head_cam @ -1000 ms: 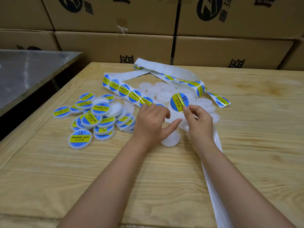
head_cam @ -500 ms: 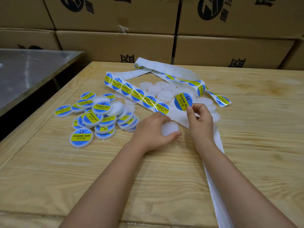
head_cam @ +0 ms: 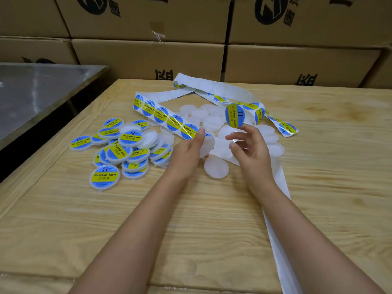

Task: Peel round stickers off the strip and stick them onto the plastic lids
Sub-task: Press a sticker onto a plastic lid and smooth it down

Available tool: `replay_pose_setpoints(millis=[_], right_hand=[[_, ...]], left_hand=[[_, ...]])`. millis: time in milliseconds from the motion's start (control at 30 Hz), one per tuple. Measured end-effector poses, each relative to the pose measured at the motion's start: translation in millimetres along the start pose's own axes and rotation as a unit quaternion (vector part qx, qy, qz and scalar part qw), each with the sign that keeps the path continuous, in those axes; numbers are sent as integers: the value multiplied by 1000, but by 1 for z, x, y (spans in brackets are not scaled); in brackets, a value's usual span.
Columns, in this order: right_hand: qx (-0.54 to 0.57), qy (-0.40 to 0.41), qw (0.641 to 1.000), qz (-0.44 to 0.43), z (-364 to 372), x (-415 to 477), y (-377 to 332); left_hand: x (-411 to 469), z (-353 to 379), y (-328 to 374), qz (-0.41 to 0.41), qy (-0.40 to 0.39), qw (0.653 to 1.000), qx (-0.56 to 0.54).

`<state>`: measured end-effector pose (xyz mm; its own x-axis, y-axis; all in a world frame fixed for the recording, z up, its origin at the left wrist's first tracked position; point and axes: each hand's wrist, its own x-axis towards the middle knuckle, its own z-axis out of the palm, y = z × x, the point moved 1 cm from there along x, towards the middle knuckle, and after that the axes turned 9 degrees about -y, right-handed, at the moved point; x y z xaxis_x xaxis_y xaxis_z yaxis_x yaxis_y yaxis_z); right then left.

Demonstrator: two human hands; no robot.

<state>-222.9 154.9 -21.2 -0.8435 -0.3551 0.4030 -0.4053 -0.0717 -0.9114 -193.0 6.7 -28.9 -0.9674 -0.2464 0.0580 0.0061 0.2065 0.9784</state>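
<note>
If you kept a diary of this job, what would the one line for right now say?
step: sticker to lid | right hand: peeled sticker on fingertips | left hand: holds blank lid | labelled pile: left of hands

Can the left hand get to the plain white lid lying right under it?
Probably yes. The plain lid lies bare on the table beside the left hand, but that hand already holds another lid.

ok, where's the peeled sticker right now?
Head view, right of centre: the peeled sticker is stuck to a fingertip of the right hand, raised above the unlabelled white lids, just in front of the sticker strip.
</note>
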Motion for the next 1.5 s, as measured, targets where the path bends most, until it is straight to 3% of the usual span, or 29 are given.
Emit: replay_pose_setpoints(millis=[100,233,367,533,767,867,1067,1500], right_hand=[[9,-55,998,0,6,-2,-1],[36,-70,997,23,10,-2,1],[83,-18,996,40,5,1,4],[131,48,988,66,0,4,9],[87,77,991,71,-4,7,10],[110,94,985,92,-8,9,9],[31,36,994,97,-5,6,11],[-100,21,990,101,-10,7,11]], left_hand=[[-2,-2,2,-4,1,1000,10],[-6,1,4,6,-30,1000,-2],[-3,4,7,-18,-51,995,-87],[-4,5,10,-38,-112,958,-261],[-3,6,9,-69,-116,936,-325],[-2,6,8,-67,-124,935,-326],[-4,6,7,-57,-155,938,-303],[-6,6,6,-39,-194,947,-255]])
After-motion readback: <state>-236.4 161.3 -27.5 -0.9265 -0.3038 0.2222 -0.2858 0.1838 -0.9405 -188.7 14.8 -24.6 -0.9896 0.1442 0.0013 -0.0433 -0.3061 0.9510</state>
